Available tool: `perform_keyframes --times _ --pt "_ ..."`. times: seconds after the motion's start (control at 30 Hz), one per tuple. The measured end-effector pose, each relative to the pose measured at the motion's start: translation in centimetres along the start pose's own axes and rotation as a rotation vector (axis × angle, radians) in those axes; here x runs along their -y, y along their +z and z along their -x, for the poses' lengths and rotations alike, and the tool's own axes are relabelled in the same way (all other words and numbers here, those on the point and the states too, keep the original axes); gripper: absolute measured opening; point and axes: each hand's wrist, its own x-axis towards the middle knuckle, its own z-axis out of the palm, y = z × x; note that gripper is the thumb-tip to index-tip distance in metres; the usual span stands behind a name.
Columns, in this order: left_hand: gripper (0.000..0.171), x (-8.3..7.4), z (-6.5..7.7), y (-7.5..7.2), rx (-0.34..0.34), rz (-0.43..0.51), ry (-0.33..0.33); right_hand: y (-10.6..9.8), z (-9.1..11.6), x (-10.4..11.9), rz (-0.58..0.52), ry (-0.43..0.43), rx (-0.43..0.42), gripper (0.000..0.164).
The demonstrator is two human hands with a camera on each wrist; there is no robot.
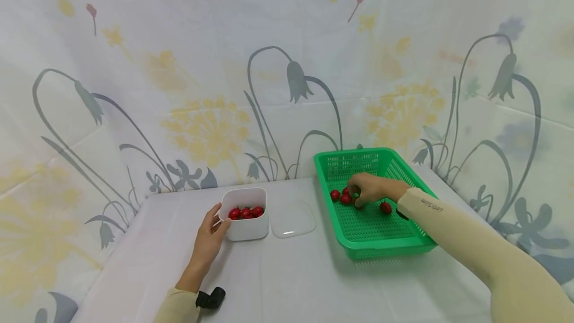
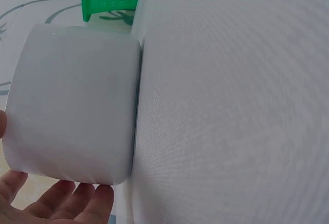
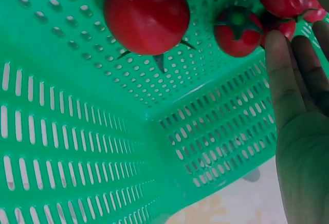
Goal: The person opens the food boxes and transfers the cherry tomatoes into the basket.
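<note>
My left hand [image 1: 211, 236] holds the left side of a white square container [image 1: 246, 231], with fingertips against its wall [image 2: 77, 106] and the thumb near the rim. Inside the container lie several red cherry tomatoes [image 1: 245, 212]. My right hand [image 1: 369, 187] reaches down into a green plastic basket [image 1: 334, 223], its fingers parted beside a cluster of cherry tomatoes [image 1: 345, 199]. In the right wrist view, fingers [image 3: 288, 90] extend toward those tomatoes, and no firm grip shows. A separate cherry tomato [image 3: 146, 16] with green sepals lies nearer the wrist.
A translucent lid [image 1: 293, 219] lies flat on the white-covered table [image 1: 296, 278], between container and basket. Behind stands a flower-patterned cloth [image 1: 287, 29]. The basket's raised rim surrounds my right hand.
</note>
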Motion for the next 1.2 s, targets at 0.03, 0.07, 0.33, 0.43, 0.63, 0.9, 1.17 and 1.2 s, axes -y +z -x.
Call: perform_keyframes --times 0.03,0.07,0.33,0.43,0.63,0.9,1.17,1.2 --pt "0.057 0.0 0.0 0.0 0.000 0.003 0.000 -0.1 0.0 0.1 -0.003 0.003 -0.004 0.014" --pt "0.057 -0.1 0.1 0.0 0.001 0.006 0.000 -0.1 0.0 0.1 -0.009 0.005 -0.008 0.016" --pt "0.057 -0.2 0.1 0.0 0.007 0.016 -0.011 -1.5 0.0 1.4 -0.024 -0.050 -0.108 0.017" --pt "0.057 -0.3 0.2 0.0 0.009 0.014 -0.017 -2.4 0.0 2.6 -0.024 -0.087 -0.161 0.016" --pt "0.057 -0.4 0.1 0.0 0.002 0.014 -0.026 -4.3 -0.3 4.8 -0.074 -0.141 -0.220 0.019" --pt "0.056 -0.4 0.0 0.1 -0.010 0.010 -0.022 -5.3 -1.8 7.5 -0.085 -0.190 -0.247 0.020" --pt "0.056 -0.4 0.2 0.1 -0.011 0.009 -0.026 -4.8 -4.4 11.2 -0.053 -0.247 -0.209 0.015" --pt "0.056 -0.4 0.2 0.2 -0.011 0.012 -0.025 -4.7 -4.8 11.8 -0.050 -0.245 -0.196 0.015"
